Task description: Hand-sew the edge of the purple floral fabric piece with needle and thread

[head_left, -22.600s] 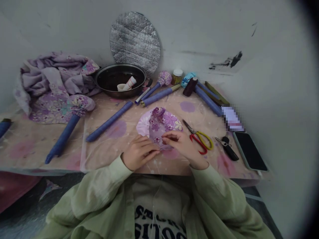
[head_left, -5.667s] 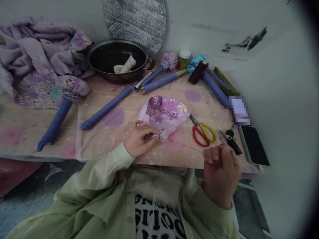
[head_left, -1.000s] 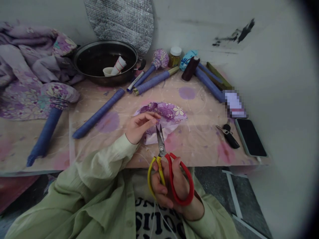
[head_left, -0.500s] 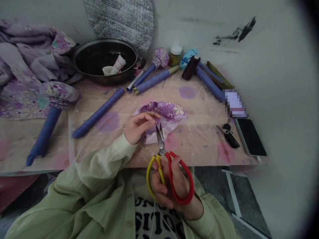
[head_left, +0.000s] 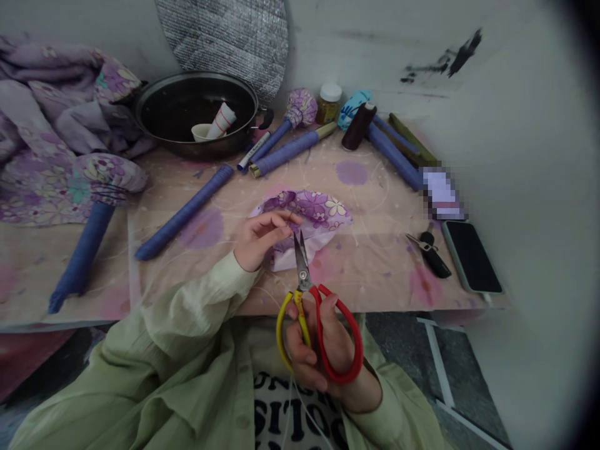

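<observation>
My right hand (head_left: 323, 350) is wrapped round the handles of a pair of scissors (head_left: 304, 278), one loop yellow and the other red. The blades point away from me and stand slightly apart. Just beyond their tips, my left hand (head_left: 260, 240) has thumb and fingers pinched together; what lies between them is too small to make out. Under and behind that hand rests a round piece of purple floral cloth (head_left: 328, 212), partly hidden by the fingers. White threads (head_left: 300, 400) hang below the scissors in front of my shirt.
Blue-wrapped sticks (head_left: 185, 212) lie about the table, some with cloth heads. A black pan (head_left: 197, 147) holds a small cup. At the back stand a jar (head_left: 329, 103) and a dark thread spool (head_left: 359, 127). A phone (head_left: 471, 256) and keys (head_left: 434, 253) lie right.
Almost nothing differs. The scissor blades look slightly closer together at the tips, while my left hand keeps its pinch in the same place.
</observation>
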`<action>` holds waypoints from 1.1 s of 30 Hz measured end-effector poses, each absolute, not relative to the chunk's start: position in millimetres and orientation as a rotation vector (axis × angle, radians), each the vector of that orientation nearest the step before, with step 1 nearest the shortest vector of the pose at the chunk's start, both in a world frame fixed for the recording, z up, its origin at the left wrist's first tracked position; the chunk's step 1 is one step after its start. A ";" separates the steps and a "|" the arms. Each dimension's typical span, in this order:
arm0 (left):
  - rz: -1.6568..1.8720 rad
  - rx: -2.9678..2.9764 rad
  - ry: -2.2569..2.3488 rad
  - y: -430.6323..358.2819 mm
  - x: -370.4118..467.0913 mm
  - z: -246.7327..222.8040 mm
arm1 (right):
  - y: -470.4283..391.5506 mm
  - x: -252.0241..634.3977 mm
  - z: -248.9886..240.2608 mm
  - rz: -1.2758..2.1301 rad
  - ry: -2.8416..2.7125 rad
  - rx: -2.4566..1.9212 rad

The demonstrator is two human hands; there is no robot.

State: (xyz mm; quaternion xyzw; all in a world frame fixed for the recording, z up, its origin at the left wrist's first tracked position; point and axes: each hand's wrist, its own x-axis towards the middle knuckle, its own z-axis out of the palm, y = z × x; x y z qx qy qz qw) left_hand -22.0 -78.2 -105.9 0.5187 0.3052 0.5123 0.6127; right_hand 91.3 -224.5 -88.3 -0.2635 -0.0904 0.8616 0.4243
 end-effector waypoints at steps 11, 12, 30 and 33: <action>1.180 1.212 0.682 -77.1 -22.7 -107.9 | -225.5 91.5 -91.3 2.151 -0.215 -0.637; 1.180 1.215 0.681 -76.9 -23.0 -108.3 | -225.5 91.3 -91.8 2.149 -0.212 -0.640; 1.189 1.123 0.681 -76.3 -25.1 -103.0 | -235.9 168.4 -81.5 1.620 -0.778 -1.455; 1.145 1.082 0.666 -78.4 -22.1 -91.7 | -211.9 208.4 -93.3 0.788 -1.266 -2.047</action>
